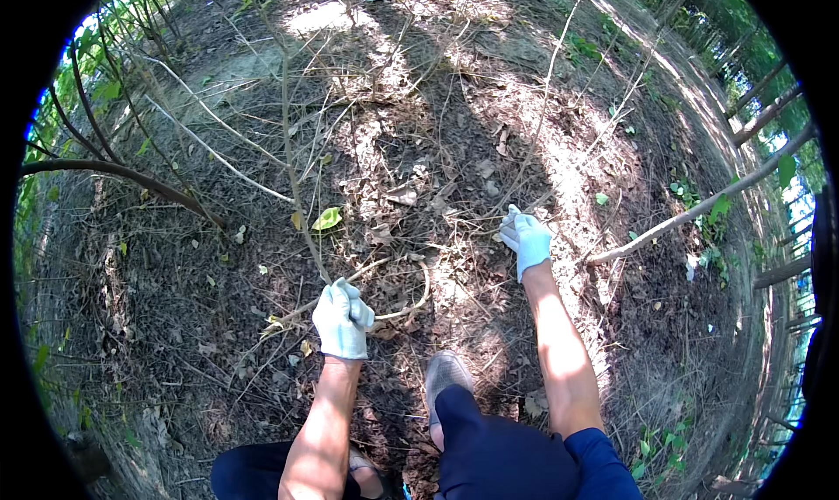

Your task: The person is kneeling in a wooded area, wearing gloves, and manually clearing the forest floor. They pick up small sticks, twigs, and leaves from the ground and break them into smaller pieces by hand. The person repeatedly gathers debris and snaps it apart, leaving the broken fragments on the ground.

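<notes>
My left hand (343, 319), in a white work glove, is closed in a fist around a thin upright woody stem (288, 139) that rises from above the knuckles. A bent pale twig (425, 290) curves out to the right beside this fist, and another stick with a frayed end (282, 321) crosses behind it; whether the fist holds these too is hidden. Low over the leaf litter, my right hand (526, 238), gloved alike, has its fingers curled near several thin twigs (482, 223). Its palm is hidden, so I cannot tell whether it grips any of them.
Dry leaves and twigs cover the forest floor (393, 192). A thick bare branch (701, 208) slants in from the right, and a dark curved one (131, 175) from the left. My grey shoe (448, 377) stands between the arms. Slender trunks (767, 116) line the right rim.
</notes>
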The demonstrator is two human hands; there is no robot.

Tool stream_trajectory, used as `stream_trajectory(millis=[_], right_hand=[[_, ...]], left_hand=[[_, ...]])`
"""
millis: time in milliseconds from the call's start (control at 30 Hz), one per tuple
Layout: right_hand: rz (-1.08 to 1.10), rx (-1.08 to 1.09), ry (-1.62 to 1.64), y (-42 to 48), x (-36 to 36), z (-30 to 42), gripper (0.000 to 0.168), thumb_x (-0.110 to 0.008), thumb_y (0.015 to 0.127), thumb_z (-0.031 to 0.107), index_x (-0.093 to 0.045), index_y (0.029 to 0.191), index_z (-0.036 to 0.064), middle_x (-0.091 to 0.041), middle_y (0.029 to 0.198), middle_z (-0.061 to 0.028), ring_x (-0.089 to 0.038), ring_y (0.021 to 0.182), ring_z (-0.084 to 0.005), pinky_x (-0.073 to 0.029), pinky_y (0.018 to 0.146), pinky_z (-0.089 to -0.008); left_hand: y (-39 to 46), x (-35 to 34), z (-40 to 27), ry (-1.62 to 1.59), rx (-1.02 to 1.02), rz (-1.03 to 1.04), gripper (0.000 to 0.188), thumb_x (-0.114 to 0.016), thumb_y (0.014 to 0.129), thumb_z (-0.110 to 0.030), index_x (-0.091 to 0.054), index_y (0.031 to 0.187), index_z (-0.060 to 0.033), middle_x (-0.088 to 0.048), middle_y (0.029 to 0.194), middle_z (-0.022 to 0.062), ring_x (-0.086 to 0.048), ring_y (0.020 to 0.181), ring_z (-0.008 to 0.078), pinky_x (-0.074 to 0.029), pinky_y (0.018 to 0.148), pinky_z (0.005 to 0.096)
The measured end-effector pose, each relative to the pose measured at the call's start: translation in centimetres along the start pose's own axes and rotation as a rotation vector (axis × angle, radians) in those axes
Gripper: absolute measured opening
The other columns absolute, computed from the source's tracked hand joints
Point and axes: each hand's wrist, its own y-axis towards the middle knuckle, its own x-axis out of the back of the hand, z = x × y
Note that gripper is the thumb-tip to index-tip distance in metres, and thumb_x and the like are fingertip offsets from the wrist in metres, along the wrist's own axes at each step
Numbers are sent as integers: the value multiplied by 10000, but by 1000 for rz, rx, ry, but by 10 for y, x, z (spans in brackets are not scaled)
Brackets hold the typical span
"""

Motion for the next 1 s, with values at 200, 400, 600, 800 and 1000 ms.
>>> stream_trajectory(millis=[200, 400, 600, 800, 1000], right_hand=[[86, 30, -204, -32, -22, 18, 370, -507, 1103, 310, -669, 1286, 32, -745, 1097, -99, -703, 1025, -201, -592, 873, -327], [254, 308, -360, -34, -39, -8, 252, -592, 1018, 197, -701, 868, 26, -651, 762, -40, -541, 705, -108, -450, 668, -296], [312, 212, -492, -34, -55, -18, 279, -592, 1028, 278, -685, 922, 38, -676, 751, -80, -626, 661, -142, -494, 613, -302], [136, 888, -1217, -28, -76, -59, 146, -553, 939, 68, -698, 926, 74, -672, 766, -124, -639, 627, -255, -522, 585, -358], [261, -185, 285, -32, -66, -52, 165, -594, 1027, 185, -697, 1003, 58, -619, 686, -17, -595, 558, -125, -474, 486, -276]], left_hand=[[-3, 0, 0, -29, 4, -22, 333, -494, 1105, -357, -548, 955, -64, -369, 609, -9, -331, 466, 130, -321, 454, 317], [11, -13, 4, -11, -1, -3, 332, -494, 1105, -363, -544, 956, -71, -351, 592, -26, -330, 464, 121, -359, 464, 318], [19, -15, -1, -27, 32, -14, 301, -484, 1113, -319, -556, 974, -63, -426, 615, -24, -385, 485, 100, -390, 462, 290], [7, -10, 1, -58, 25, -20, 311, -484, 1112, -328, -549, 956, -66, -393, 609, -19, -353, 476, 115, -377, 479, 320], [18, -5, 3, -60, 49, -70, 289, -494, 1109, -317, -566, 1048, -44, -460, 644, -15, -414, 491, 105, -436, 482, 318]])
